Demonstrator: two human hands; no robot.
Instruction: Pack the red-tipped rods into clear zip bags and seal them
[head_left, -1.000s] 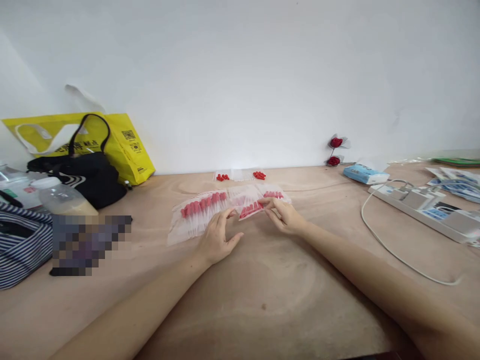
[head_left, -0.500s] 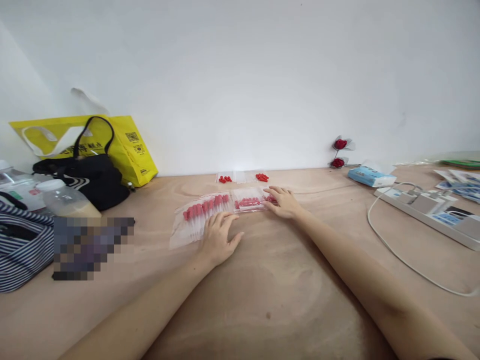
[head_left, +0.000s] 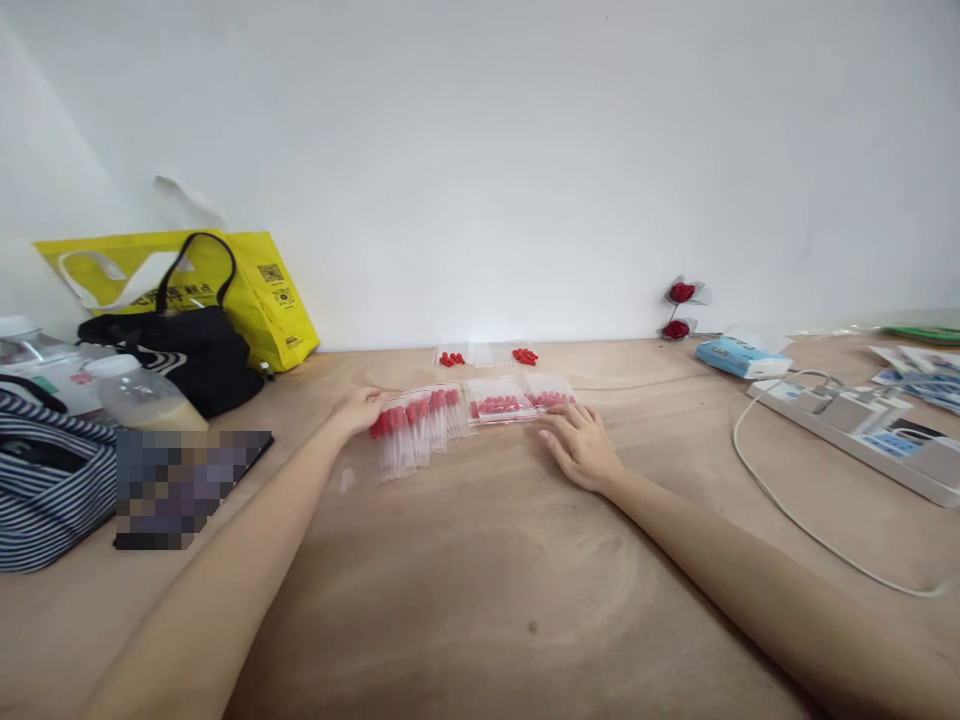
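Observation:
My left hand (head_left: 360, 408) is at the upper left end of a clear plastic bag (head_left: 412, 440). Its fingers are bent together at the bag's edge, and the thumb is mostly hidden. Inside this bag is a row of red-topped pieces (head_left: 409, 412) with pale, clear lower parts. To its right lies a second clear bag (head_left: 495, 388) with red pieces along its lower edge. My right hand (head_left: 583, 448) rests open, fingers spread, on the table at the lower edge of a third bag of red pieces (head_left: 553, 390).
Behind, by the wall, lies another clear bag (head_left: 491, 354) with two red clusters. On the left stand a yellow bag (head_left: 292, 320), a black bag (head_left: 199, 350), a bottle (head_left: 150, 395) and a striped bag (head_left: 60, 500). A tissue pack (head_left: 739, 357), power strip (head_left: 922, 480) and cable (head_left: 795, 525) lie right.
My left hand has moved left and away from me, from the first bag's lower side to its upper left end. My right hand has drawn back slightly towards me, uncovering the right bag.

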